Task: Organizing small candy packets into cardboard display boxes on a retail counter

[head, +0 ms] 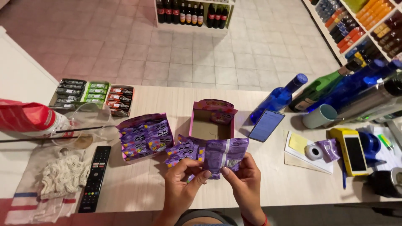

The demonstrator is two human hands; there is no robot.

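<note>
Head view: both hands point(213, 178) grasp purple candy packets point(224, 152); left box point(144, 136) full, pink box point(209, 119) nearly empty.

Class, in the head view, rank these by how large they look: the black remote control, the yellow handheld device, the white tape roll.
1. black remote control
2. yellow handheld device
3. white tape roll
The remote lies nearer the camera, so its lead over the yellow device is unsure.

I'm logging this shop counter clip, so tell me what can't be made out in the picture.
Head view only:
- Front of the purple packets: turned away; the left hand and right hand cover the lower edge.
- Floor of the pink box: partly hidden by the packets.
- Red bag: cut off by the left edge.
- Shelf bottles: too small, cut by the edge.
</note>
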